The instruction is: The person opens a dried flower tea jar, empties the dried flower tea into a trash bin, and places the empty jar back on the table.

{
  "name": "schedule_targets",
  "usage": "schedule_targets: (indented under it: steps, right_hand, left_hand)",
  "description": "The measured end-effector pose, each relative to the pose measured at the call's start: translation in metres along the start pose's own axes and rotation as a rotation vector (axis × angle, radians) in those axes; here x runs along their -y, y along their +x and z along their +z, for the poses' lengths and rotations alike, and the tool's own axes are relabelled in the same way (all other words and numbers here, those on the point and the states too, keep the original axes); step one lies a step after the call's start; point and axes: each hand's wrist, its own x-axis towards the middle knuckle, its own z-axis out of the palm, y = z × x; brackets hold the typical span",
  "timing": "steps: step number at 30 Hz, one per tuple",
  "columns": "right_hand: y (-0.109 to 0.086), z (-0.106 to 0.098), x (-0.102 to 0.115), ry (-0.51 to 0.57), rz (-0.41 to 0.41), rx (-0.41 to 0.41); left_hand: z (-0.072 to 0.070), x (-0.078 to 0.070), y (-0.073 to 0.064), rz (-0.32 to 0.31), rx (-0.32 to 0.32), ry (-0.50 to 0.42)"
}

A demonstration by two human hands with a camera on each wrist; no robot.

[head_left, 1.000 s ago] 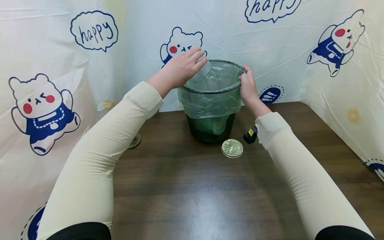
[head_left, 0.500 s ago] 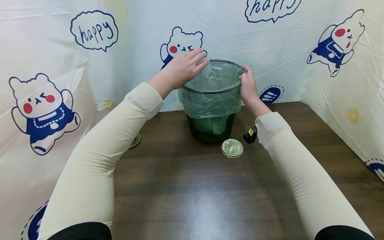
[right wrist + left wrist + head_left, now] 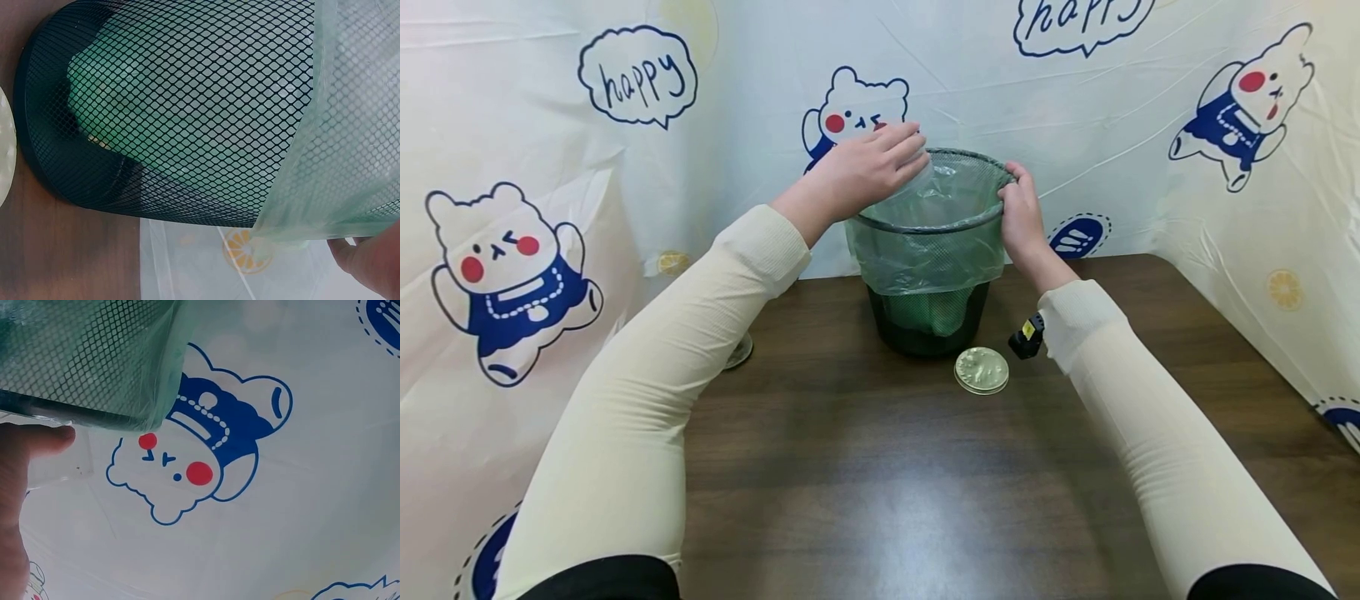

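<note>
A dark mesh wastebasket (image 3: 928, 321) stands near the back of the table, its rim wrapped in a translucent green bin liner (image 3: 925, 267). Over the rim's left side, my left hand (image 3: 868, 171) holds a clear plastic container (image 3: 65, 462), tilted toward the opening; the fingers hide most of it. The left wrist view shows the thumb (image 3: 44, 439) against the container, just by the rim. On the opposite side, my right hand (image 3: 1022, 212) grips the rim through the liner, thumb at the top edge. Through the mesh (image 3: 206, 94) the liner hangs bunched inside.
A short stack of round, shiny coin-like discs (image 3: 982, 369) lies in front of the basket. A small black object with a yellow mark (image 3: 1027, 337) is by the right sleeve. Another round disc (image 3: 741, 352) is partly behind the left sleeve. A printed curtain (image 3: 737, 150) hangs behind the table.
My left hand has shifted slightly to the right over the basket with the clear container. The right hand stays on the rim.
</note>
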Motion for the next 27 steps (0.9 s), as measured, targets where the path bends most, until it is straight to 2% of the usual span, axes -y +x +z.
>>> schedule_targets:
  steps: [5, 11, 18, 27]
  right_hand:
    - [0.0006, 0.0005, 0.0001, 0.0, -0.005, -0.005]
    - [0.0004, 0.0007, 0.0003, -0.01, -0.012, -0.011]
    - [-0.0004, 0.0004, 0.0, -0.016, -0.015, -0.014]
    - [-0.0004, 0.0004, 0.0014, -0.018, -0.014, -0.014]
  left_hand:
    - [0.0013, 0.0018, 0.0005, 0.085, -0.034, 0.077]
    - [0.0044, 0.0019, 0.0003, 0.153, -0.073, 0.194]
    - [0.0056, 0.0016, -0.0007, 0.181, -0.062, 0.239]
    - [0.0074, 0.0015, -0.0022, 0.185, -0.094, 0.239]
